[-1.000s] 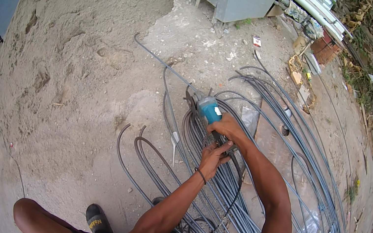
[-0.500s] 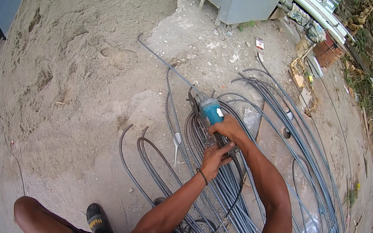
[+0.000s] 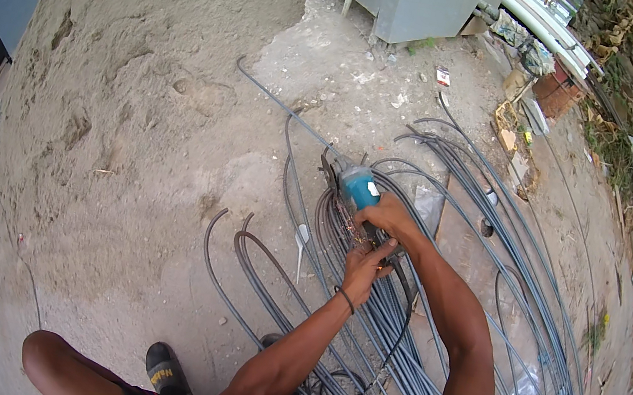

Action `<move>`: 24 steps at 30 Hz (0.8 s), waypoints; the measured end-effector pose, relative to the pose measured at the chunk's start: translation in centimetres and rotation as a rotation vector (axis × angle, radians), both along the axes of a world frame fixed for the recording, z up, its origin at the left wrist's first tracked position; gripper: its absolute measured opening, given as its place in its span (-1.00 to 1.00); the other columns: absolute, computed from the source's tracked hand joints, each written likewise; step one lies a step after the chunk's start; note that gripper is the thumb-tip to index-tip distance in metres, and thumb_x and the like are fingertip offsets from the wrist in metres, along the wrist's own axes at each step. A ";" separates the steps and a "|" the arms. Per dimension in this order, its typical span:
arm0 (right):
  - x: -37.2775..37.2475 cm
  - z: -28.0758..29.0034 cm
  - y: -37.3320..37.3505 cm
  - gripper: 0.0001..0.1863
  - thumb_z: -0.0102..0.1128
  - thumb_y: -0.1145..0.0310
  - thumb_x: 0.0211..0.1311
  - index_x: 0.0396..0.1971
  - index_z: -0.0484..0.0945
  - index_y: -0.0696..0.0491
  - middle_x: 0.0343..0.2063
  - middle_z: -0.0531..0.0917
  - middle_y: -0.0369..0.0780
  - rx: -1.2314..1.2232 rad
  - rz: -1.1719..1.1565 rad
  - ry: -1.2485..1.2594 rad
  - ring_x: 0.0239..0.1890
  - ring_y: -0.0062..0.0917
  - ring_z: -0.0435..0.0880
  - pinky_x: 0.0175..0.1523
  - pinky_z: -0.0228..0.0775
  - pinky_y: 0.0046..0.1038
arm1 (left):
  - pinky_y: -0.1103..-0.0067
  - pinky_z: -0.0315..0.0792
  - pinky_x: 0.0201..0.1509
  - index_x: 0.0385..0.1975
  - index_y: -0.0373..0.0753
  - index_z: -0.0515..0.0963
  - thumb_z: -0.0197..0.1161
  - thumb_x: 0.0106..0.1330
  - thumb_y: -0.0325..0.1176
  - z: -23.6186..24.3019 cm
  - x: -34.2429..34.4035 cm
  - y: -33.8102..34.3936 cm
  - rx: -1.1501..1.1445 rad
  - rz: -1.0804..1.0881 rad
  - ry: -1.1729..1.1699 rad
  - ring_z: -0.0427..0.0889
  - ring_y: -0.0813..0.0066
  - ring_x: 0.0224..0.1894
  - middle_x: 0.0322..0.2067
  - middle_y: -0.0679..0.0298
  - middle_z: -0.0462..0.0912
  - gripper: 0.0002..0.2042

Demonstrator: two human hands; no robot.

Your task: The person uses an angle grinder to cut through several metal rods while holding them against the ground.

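A teal angle grinder [image 3: 357, 185] with a grey head is held over a bundle of steel rebar [image 3: 393, 317]. My right hand [image 3: 387, 217] is closed round its body, close behind the head. Lower down, my left hand [image 3: 366, 267] grips the rear end of the grinder, fingers partly hidden. The grinder's disc side meets a single long rod [image 3: 290, 109] that stretches away to the upper left with a hooked end. Small orange sparks [image 3: 349, 222] spray back toward my left hand. The exact contact point is hard to make out.
More long rods [image 3: 531, 227] curve along the right. Bent rod ends [image 3: 223, 223] lie to the left of the bundle. A black cord [image 3: 407, 315] runs back from the grinder. A sand heap [image 3: 125, 79] rises at left; a grey metal box [image 3: 419, 0] stands at the far side.
Orange sparks now show beneath the grinder where few or none showed before. The grinder and both hands keep nearly the same place.
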State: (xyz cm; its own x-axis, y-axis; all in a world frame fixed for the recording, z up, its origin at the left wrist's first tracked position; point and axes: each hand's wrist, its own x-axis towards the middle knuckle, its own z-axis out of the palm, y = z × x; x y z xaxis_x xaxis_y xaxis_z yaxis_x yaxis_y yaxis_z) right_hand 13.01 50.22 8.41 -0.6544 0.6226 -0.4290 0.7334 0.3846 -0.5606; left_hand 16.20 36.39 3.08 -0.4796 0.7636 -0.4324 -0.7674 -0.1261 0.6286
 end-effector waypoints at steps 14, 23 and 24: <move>0.0 2.0 -1.1 -0.34 0.49 0.18 -0.51 -0.36 0.61 0.40 -0.35 0.68 0.08 -0.030 0.030 -0.010 -0.28 -0.21 0.70 -0.16 0.50 -0.34 | 0.37 0.53 -0.03 -0.29 -0.18 0.56 0.43 0.26 -0.18 1.0 0.2 -0.4 0.042 0.052 -0.036 0.70 0.50 -0.19 -0.26 0.29 0.71 -0.76; -0.3 1.4 -0.7 -0.38 0.48 0.18 -0.50 -0.42 0.62 0.40 -0.40 0.69 0.07 0.018 0.061 -0.031 -0.35 -0.21 0.71 -0.21 0.51 -0.34 | 0.41 0.56 -0.13 -0.40 -0.11 0.51 0.44 0.25 -0.20 1.4 0.2 -0.5 0.070 0.061 -0.073 0.61 0.61 -0.39 -0.39 0.39 0.63 -0.78; -0.2 1.0 -0.5 -0.39 0.48 0.18 -0.51 -0.43 0.62 0.39 -0.40 0.69 0.06 0.030 0.048 -0.033 -0.35 -0.22 0.71 -0.22 0.50 -0.35 | 0.41 0.55 -0.12 -0.36 -0.12 0.54 0.44 0.26 -0.20 1.3 0.3 -0.4 0.083 0.064 -0.076 0.62 0.61 -0.37 -0.38 0.39 0.64 -0.79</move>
